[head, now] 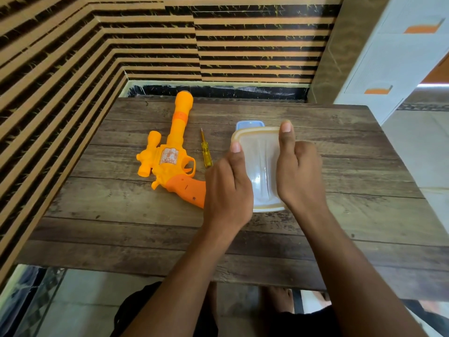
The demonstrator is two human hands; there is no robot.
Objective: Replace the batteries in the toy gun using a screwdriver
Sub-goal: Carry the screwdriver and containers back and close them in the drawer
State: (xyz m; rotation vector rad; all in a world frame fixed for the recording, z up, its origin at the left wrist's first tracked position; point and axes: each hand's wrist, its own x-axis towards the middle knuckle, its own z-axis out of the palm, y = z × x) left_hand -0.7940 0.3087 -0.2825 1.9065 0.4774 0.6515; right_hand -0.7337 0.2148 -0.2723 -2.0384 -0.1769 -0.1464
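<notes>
An orange and yellow toy gun [170, 152] lies flat on the wooden table [121, 227], barrel pointing away from me. Just to its right lies a small screwdriver [206, 152] with a clear yellow handle. Further right is a translucent plastic container [261, 166] with a cream-rimmed lid. My left hand [227, 188] grips its left side with the thumb on the lid. My right hand [297, 171] grips its right side, thumb up near the far corner. What the container holds is not visible.
A light blue edged object [249, 124] peeks out behind the container. Striped wall panels close in the table at the left and back. A white cabinet [388, 69] stands at the right. My legs show under the near table edge.
</notes>
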